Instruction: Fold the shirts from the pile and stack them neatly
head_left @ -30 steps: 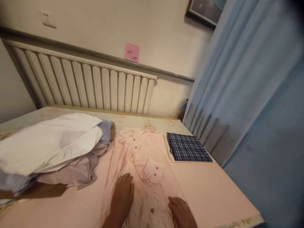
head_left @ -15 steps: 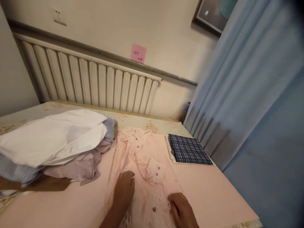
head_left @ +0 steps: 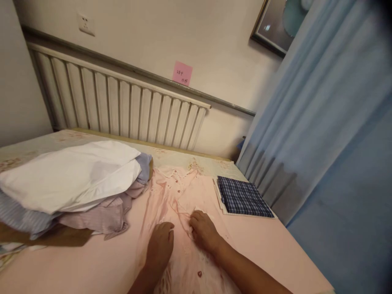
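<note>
A pale pink blouse [head_left: 186,196] with a scalloped collar and small heart-shaped buttons lies spread front up, one sleeve folded across its chest. My left hand [head_left: 161,245] rests on the blouse's left side, its fingers loosely stretched and thumb a little apart, gripping nothing. Over the cuff of the folded sleeve is my right hand [head_left: 203,230], fingers bent down and closed on the fabric. Most of the cuff is hidden beneath that hand.
At left a heap of clothes has a white garment [head_left: 76,175] on top. A folded navy plaid cloth [head_left: 245,196] lies on a pale folded piece to the right. Pink sheeting [head_left: 266,245] covers the surface. A radiator [head_left: 122,102] stands behind; a blue curtain [head_left: 306,122] hangs at right.
My right hand has moved forward and left, from the blouse's lower right edge onto the folded sleeve's cuff. My left hand stays in nearly the same place.
</note>
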Demonstrator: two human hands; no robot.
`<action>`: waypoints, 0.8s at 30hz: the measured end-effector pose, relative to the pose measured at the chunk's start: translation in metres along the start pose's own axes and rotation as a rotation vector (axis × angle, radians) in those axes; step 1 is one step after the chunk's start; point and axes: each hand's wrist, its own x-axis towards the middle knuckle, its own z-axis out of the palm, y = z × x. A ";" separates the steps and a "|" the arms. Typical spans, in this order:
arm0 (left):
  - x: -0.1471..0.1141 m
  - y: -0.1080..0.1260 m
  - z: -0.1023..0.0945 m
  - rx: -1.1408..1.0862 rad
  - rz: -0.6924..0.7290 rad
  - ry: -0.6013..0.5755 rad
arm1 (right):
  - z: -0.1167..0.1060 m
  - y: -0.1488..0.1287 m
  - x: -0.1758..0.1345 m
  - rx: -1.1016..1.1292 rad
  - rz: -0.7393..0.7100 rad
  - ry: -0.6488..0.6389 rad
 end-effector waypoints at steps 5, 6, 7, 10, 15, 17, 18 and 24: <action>0.001 0.000 0.000 -0.015 -0.033 -0.013 | -0.029 0.010 0.003 0.050 0.158 0.113; 0.001 0.001 -0.001 -0.022 -0.044 -0.015 | -0.038 0.014 0.003 0.102 0.191 0.134; 0.001 0.001 -0.002 -0.029 -0.055 -0.020 | -0.046 0.018 0.004 0.162 0.221 0.159; 0.001 0.006 -0.007 -0.063 -0.093 -0.049 | -0.067 0.036 0.005 0.316 0.297 0.251; 0.003 0.013 -0.017 -0.125 -0.156 -0.095 | -0.098 0.071 0.001 0.465 0.480 0.302; 0.003 0.014 -0.018 -0.145 -0.179 -0.101 | -0.111 0.084 -0.003 0.514 0.549 0.340; 0.003 0.013 -0.018 -0.156 -0.187 -0.104 | -0.118 0.089 -0.004 0.539 0.579 0.367; 0.004 0.009 -0.015 -0.213 -0.247 -0.109 | -0.152 0.109 -0.005 0.664 0.732 0.539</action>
